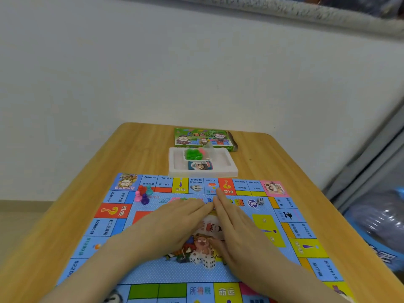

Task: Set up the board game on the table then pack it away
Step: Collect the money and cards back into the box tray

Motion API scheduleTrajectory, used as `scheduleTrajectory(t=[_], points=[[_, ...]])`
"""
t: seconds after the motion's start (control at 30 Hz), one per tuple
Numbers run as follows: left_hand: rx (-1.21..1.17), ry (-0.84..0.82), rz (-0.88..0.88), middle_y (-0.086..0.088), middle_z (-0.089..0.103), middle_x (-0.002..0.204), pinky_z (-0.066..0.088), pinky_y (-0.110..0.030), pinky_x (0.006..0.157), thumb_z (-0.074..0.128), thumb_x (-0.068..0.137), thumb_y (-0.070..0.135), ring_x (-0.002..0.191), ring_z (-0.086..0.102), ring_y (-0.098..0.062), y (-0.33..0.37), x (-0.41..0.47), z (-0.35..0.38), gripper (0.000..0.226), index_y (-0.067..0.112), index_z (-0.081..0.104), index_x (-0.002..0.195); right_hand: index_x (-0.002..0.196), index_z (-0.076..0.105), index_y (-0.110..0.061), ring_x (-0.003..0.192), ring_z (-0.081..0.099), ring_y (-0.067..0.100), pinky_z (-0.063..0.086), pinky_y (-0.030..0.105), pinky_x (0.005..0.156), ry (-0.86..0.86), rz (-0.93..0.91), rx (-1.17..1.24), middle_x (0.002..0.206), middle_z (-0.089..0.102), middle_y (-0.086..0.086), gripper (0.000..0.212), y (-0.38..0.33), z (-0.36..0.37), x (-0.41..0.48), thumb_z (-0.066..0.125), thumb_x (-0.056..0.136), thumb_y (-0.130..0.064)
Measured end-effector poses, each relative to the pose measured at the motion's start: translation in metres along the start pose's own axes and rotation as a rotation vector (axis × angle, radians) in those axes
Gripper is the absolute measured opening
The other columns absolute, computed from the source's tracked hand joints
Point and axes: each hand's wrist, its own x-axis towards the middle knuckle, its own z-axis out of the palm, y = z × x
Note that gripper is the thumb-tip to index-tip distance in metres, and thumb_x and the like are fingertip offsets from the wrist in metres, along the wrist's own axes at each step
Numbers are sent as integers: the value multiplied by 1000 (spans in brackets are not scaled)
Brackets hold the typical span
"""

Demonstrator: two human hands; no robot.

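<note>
Table (273, 154) wood-grain, smooth, matt. Game board (153, 272) thin printed paper or cloth sheet, matt, hard to tell which. Tray (227, 169) white moulded plastic, slight sheen. Box (203, 137) printed card. Pawns (143, 194) glossy plastic. Dice (202, 260) white plastic.

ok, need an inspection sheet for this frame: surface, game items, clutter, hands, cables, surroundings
Surface: wooden table, bare wood beyond the mat.
Job's things: game mat spread flat at the near side; four pawns grouped near its far-left corner; two white dice near its middle, between the hands; white insert tray beyond the mat, holding a bag of green pieces and a card pack; green game box behind the tray.
Clutter: nothing seen.
Hands: left hand and right hand flat, palms down on the mat, fingertips almost meeting, holding nothing.
Cables: nothing seen.
Surroundings: pale wall; blue plastic-wrapped item to the right, unclear.
</note>
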Motion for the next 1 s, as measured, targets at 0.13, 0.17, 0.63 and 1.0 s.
scheduleTrajectory(t=[0.13,0.17,0.63,1.0], points=[[23,22,31,15,65,95,51,-11,65,60,85,31,77,63,1,-3,2,-3,42,19,48,123,150,2,-10,130,41,7,31,10,99,-80,-22,145,151,30,-6,79,4,-5,3,55,92,-18],[0,-16,23,14,65,94,51,-13,64,69,82,29,77,62,-1,-2,2,-5,46,18,51,123,151,2,-18,128,40,6,33,11,98,-115,6,271,149,31,-10,72,5,-7,4,49,96,-14],[-1316,467,-792,0,75,90,57,-22,71,59,89,8,82,71,-15,17,18,-28,17,14,65,103,102,67,-3,87,71,23,58,30,74,50,474,1520,95,73,11,20,5,-51,65,67,82,-8],[-1285,509,-827,-2,75,89,57,-28,79,48,93,-7,81,71,-19,7,13,-23,21,8,62,100,72,54,-6,92,67,29,54,40,84,170,870,1006,97,67,15,18,91,-14,173,62,88,-5]])
